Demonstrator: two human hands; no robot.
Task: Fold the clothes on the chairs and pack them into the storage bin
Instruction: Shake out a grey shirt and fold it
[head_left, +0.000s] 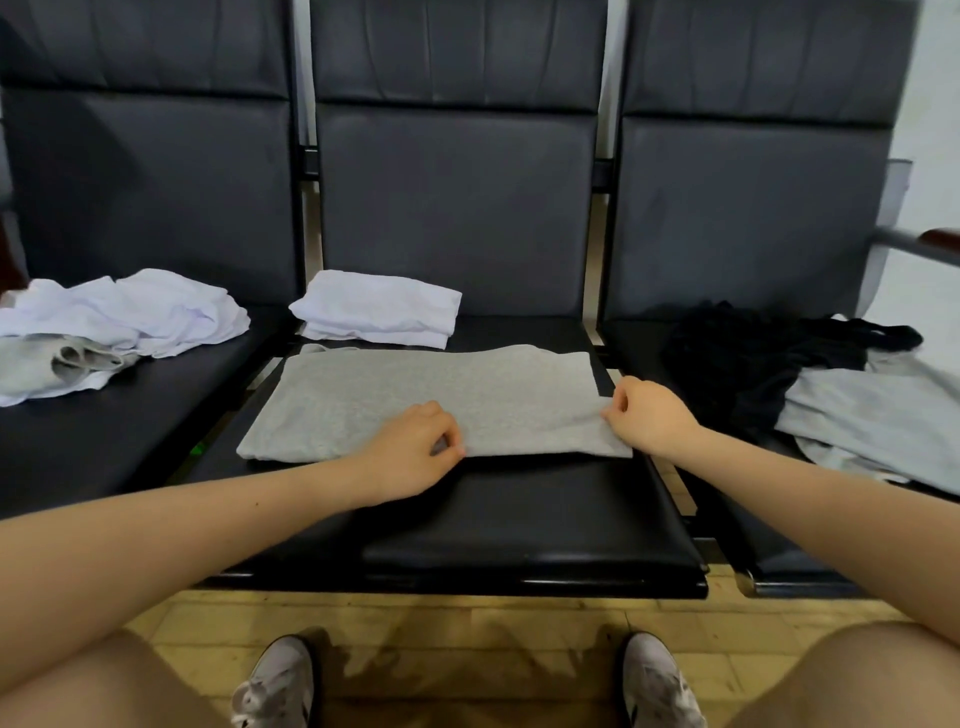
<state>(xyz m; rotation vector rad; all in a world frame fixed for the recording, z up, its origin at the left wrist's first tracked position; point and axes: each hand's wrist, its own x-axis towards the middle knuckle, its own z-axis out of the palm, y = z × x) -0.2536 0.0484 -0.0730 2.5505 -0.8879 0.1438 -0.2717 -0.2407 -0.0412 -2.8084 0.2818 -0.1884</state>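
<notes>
A grey garment (415, 395) lies folded flat on the middle black chair seat (545, 519). My left hand (415, 449) pinches its near edge at the middle. My right hand (649, 415) pinches the garment's near right corner. Behind the grey garment rests a folded white garment (379, 306) on the same seat. No storage bin is in view.
On the left seat sits a crumpled pile of white and grey clothes (114, 327). The right seat holds a black garment (753, 358) and a grey one (883, 421). An armrest (924, 244) juts at far right. My shoes (280, 680) stand on the tiled floor.
</notes>
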